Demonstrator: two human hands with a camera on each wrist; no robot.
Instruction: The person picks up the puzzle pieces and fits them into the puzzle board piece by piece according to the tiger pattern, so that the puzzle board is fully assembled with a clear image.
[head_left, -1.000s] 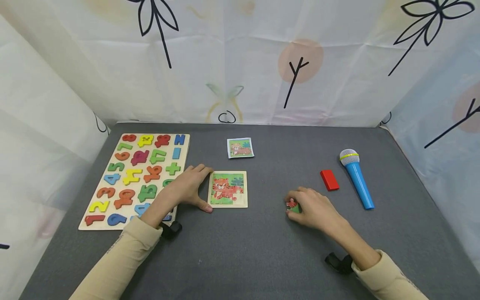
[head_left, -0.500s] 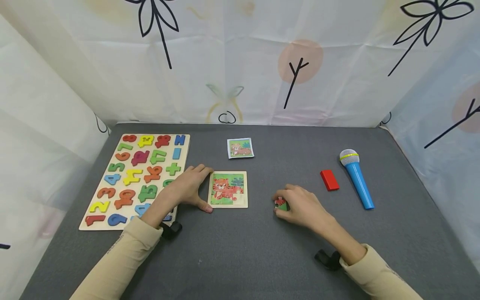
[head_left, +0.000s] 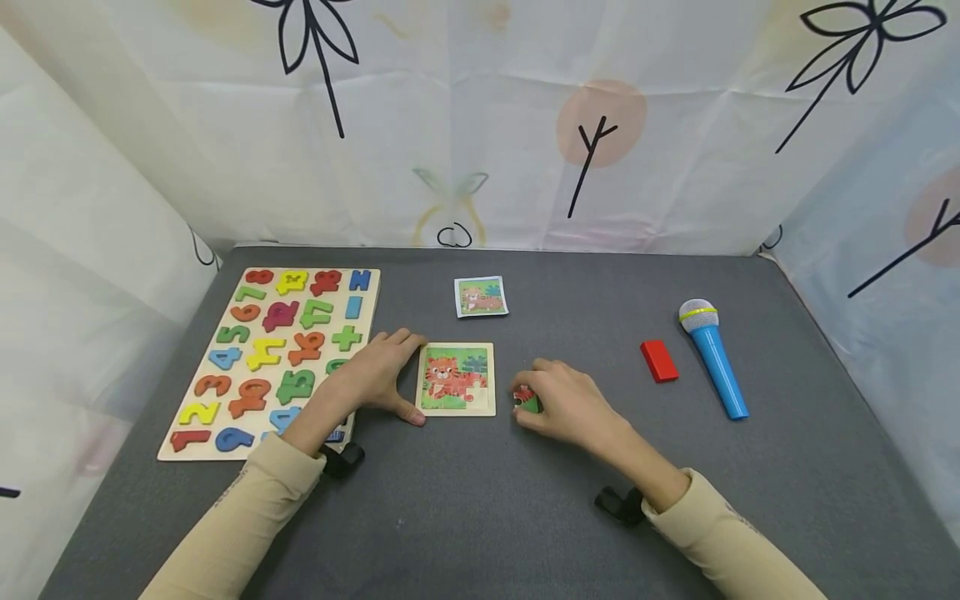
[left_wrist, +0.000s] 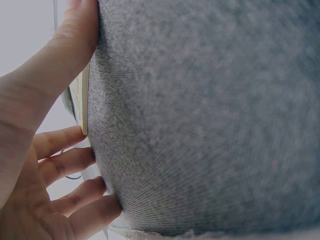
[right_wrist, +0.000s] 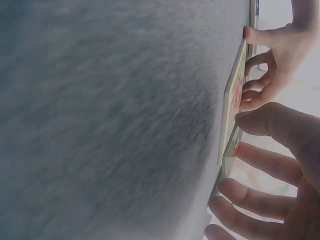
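Observation:
My left hand [head_left: 382, 375] holds the left side of a square wooden jigsaw board [head_left: 492, 379], thumb at its near corner and forefinger at its far one. A red tiger on green fills the board's picture, with a bare pale gap at the lower right. Just right of the board, my right hand [head_left: 566, 402] pinches a green and red jigsaw piece [head_left: 528, 403] between thumb and fingers, low over the table. The right wrist view shows this piece [right_wrist: 230, 156] near the board's edge [right_wrist: 225, 117], partly covered by the fingers.
A wooden number board [head_left: 193, 417] with colourful numerals lies at the left, partly under the left forearm. Behind the jigsaw sits a small tiger picture card [head_left: 482, 297]. Toward the right are a red block [head_left: 659, 361] and a blue toy microphone [head_left: 718, 367] on the grey table [head_left: 480, 508].
My right hand has slid left across the table with the jigsaw piece, coming close to the board. The left hand and the board have stayed put.

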